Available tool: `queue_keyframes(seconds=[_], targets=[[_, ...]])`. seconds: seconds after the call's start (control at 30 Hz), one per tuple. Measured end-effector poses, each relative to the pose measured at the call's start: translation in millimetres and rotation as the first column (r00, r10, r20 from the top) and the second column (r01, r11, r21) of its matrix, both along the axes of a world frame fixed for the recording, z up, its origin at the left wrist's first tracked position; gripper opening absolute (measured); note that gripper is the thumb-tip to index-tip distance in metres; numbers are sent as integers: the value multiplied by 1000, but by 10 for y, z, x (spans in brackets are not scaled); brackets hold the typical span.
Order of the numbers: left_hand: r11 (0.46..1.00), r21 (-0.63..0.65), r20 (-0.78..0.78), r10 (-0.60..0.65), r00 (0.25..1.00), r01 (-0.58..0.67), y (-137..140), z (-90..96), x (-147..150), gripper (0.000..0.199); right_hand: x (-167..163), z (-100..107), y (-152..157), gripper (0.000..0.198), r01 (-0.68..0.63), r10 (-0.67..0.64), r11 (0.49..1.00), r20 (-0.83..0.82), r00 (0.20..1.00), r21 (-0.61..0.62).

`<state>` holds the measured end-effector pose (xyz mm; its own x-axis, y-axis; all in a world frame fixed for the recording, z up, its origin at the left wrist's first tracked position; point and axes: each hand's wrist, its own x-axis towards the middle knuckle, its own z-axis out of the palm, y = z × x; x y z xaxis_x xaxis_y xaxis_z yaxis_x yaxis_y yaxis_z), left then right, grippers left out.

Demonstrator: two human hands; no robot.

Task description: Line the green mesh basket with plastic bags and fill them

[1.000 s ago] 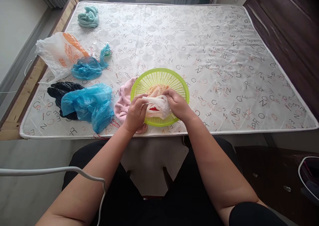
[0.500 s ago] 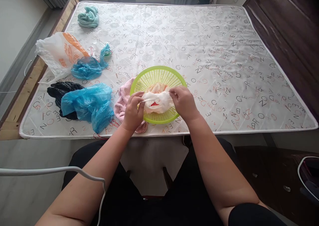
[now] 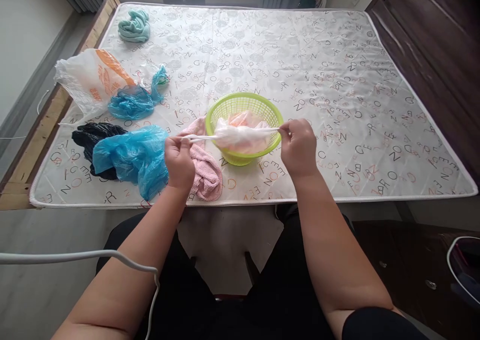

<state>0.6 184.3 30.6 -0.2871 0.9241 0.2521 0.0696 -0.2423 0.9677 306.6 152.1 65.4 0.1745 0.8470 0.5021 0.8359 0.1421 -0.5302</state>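
Note:
A white plastic bag [image 3: 240, 136] is stretched sideways across a green plastic basket [image 3: 244, 99], its two ends pulled out thin. My left hand [image 3: 180, 162] pinches one end, left of the basket and over a pink towel [image 3: 207, 172]. At the basket's right rim, my right hand [image 3: 299, 145] is closed on the other end. Something orange and pale shows in the basket behind the bag's taut middle; I cannot make out what it is. The basket tilts with its opening towards the far side less than its near wall, which shows below the bag.
On the left of the mattress [image 3: 360, 130] lie a blue plastic bag [image 3: 131, 155], a black bag [image 3: 93, 142], a crumpled blue bag [image 3: 131, 102] and a white-and-orange bag [image 3: 93, 80]. A teal towel [image 3: 134, 26] sits far left. A white cable [image 3: 75, 256] crosses my left arm.
My hands have moved apart, drawing the white bag's ends out tight. The basket has tipped and shifted slightly, and the red patch on the bag no longer shows.

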Motion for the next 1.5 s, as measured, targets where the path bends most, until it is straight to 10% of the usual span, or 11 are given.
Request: queue_keyframes(seconds=[0.27,0.67,0.9,1.1,1.33,1.5], targets=[[988,-120,224,125,966,-100,160,-53,-138,30,28,-24,-6,12,56,-57,998,-66,996,-18],[955,-72,168,-274,947,288,-61,39,44,50,-231,-17,-31,29,94,-54,991,-350,935,100],[888,-44,-44,-459,887,457,-358,110,235,68,-864,371,-211,36,-28,114,985,-524,844,170],[907,-138,279,-349,894,397,-426,305,29,59,-1232,510,-460,30,-315,358,934,-451,817,170],[998,-57,423,58,904,-37,69,330,-877,37,-1658,-151,-618,46,-517,535,845,-233,812,137],[928,-354,568,310,762,-114,239,163,-1064,28,-2011,-948,-540,72,-533,520,749,-148,841,-393]])
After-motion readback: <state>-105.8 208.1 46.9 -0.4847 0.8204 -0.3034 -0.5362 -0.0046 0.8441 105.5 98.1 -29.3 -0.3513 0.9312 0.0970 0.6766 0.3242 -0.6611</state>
